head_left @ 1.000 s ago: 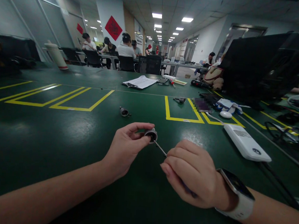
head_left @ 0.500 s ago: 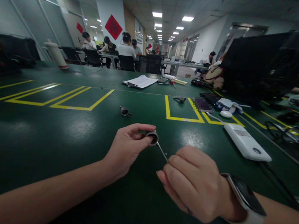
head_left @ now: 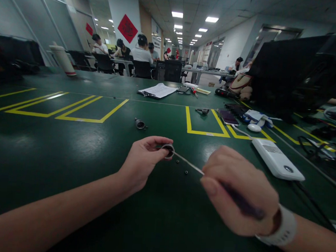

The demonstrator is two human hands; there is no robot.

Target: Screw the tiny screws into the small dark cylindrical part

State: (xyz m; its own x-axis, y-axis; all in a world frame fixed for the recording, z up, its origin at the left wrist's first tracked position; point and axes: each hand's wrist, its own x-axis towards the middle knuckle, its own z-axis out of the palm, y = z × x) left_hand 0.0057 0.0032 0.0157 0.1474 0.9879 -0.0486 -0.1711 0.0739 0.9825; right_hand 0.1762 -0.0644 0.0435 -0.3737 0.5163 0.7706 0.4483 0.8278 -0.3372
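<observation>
My left hand (head_left: 142, 158) is closed around a small round metal cup (head_left: 170, 146), thumb at its open mouth. In my right hand (head_left: 238, 188), the fingers wrap a dark-handled screwdriver (head_left: 187, 162). Its thin shaft slants up to the left and its end is at the cup's mouth; the tip is hidden. Two tiny ring-shaped pieces, one nearer piece (head_left: 186, 172) and one farther piece (head_left: 177, 161), lie on the green tabletop (head_left: 93, 213) between my hands. Beyond my left hand rests a similar dark metal cup-shaped part (head_left: 140, 124) with small bits beside it.
Another metal part (head_left: 202, 111) lies inside yellow tape lines (head_left: 207, 133). To the right are a white power bank (head_left: 277, 160), a phone (head_left: 229, 117) and a white oval item (head_left: 254, 128). A clipboard (head_left: 159, 90) lies farther back; a bottle (head_left: 62, 60) stands left. People sit at far tables.
My right hand has turned over and shifted right and up, so the screwdriver lies flatter and its handle shows. My left hand has tilted the cup and moved slightly left.
</observation>
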